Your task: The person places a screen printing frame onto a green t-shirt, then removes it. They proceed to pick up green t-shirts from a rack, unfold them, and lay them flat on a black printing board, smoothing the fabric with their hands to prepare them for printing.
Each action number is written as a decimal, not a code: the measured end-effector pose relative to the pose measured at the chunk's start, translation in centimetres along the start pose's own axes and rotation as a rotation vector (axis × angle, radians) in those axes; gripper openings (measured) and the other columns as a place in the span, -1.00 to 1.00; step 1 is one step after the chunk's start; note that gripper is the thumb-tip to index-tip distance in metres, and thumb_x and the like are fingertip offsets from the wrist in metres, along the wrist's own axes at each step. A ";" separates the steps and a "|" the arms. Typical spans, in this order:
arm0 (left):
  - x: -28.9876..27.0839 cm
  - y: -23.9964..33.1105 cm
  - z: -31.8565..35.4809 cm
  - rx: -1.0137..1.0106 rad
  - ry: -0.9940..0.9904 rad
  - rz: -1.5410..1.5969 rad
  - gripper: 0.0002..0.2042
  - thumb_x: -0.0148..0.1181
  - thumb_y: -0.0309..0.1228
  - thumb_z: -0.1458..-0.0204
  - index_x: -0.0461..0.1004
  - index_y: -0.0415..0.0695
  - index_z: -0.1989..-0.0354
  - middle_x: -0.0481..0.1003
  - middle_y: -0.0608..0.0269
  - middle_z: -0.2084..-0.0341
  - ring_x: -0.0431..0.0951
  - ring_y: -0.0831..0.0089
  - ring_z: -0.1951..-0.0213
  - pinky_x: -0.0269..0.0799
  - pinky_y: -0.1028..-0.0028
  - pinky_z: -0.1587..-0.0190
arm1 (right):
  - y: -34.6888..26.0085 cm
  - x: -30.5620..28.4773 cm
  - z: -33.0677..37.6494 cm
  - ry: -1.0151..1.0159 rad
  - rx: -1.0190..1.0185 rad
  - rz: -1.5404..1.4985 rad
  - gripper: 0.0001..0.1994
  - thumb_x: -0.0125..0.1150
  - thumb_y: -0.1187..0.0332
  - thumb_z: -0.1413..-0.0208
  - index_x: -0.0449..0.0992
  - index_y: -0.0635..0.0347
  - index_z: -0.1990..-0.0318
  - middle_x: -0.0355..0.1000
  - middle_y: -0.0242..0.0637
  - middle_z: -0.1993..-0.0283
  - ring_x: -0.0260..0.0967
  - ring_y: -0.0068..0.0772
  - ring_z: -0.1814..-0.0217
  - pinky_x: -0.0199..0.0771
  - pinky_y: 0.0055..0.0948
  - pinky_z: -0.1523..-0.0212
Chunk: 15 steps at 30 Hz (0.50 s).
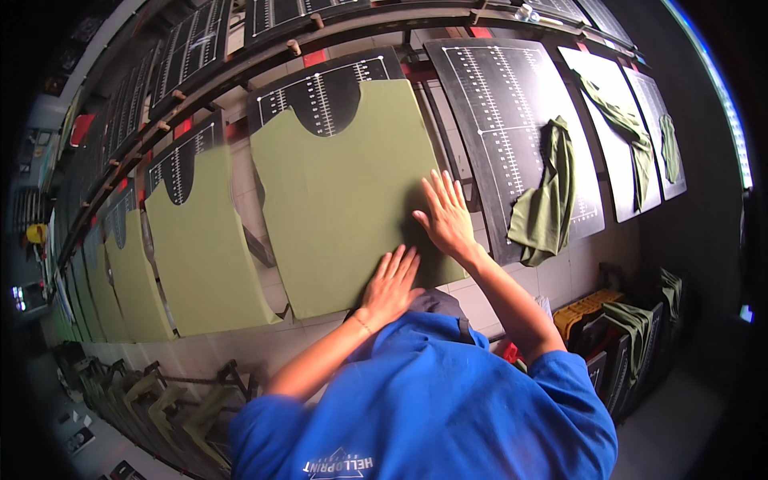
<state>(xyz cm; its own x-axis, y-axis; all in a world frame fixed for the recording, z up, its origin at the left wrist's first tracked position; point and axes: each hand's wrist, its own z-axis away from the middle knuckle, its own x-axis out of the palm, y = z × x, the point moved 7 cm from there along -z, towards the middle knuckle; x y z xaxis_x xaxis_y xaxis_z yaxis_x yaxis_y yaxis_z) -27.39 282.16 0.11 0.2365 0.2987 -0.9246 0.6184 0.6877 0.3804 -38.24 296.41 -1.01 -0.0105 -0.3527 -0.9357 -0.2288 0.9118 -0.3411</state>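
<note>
A green cloth (336, 200) with a rounded neck cutout lies spread flat over the middle board (342, 100), a black one with white scale marks that show past the neckline. The left hand (390, 282), slightly blurred, is palm down on the cloth at the middle board's near edge, its fingers stretched out and spread. The right hand (446, 218) is palm down near the middle board's right edge, its fingers also straight and loosely apart. The person's blue shirt (432, 384) is on the near side of the middle board. Just right of the middle board, a second board (492, 104) carries a crumpled green piece (546, 192); farther right of it, a shiny board (592, 72) carries a twisted green strip (628, 124). Left of the middle board, another green panel (204, 248) lies flat. Beyond the middle board's far end runs a dark rail (256, 68) with wooden pegs (294, 48). Nearer than the middle board and to its right sits a yellow crate (584, 310).
</note>
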 end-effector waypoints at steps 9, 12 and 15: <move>2.1 1.3 4.7 0.298 -0.146 0.354 -0.54 0.18 -0.12 -0.17 0.50 -0.16 -0.13 0.54 0.11 -0.08 0.50 0.17 -0.16 0.33 0.20 -0.28 | 3.2 -5.2 9.4 0.208 0.260 -0.179 -0.43 0.32 0.39 -0.11 0.32 0.21 -0.29 0.30 -0.05 -0.32 0.22 0.01 -0.37 0.23 -0.13 -0.36; 0.4 3.0 -0.1 0.221 -0.045 0.619 -0.73 0.16 -0.25 -0.22 0.61 -0.14 0.07 0.65 0.10 0.24 0.65 0.12 0.17 0.52 0.21 0.02 | 9.4 -9.9 14.6 0.256 0.490 0.079 -0.44 0.29 0.46 0.03 0.38 0.14 -0.21 0.35 -0.10 -0.17 0.27 -0.03 -0.24 0.27 -0.11 -0.22; 0.8 6.6 -6.2 0.110 -0.139 0.850 -0.76 0.14 -0.32 -0.23 0.59 -0.18 0.08 0.63 0.04 0.24 0.64 0.12 0.17 0.51 0.20 0.06 | 14.8 -13.0 18.0 0.335 0.629 0.273 -0.53 0.35 0.35 0.01 0.41 0.11 -0.11 0.36 -0.11 -0.10 0.29 -0.06 -0.19 0.29 -0.13 -0.14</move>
<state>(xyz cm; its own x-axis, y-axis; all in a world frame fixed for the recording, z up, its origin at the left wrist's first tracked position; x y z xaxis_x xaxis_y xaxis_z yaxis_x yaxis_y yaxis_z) -27.74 291.06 2.01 0.7363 0.5934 -0.3251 0.2577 0.1983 0.9456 -23.91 318.29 4.51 -0.3047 -0.0509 -0.9511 0.4209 0.8886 -0.1824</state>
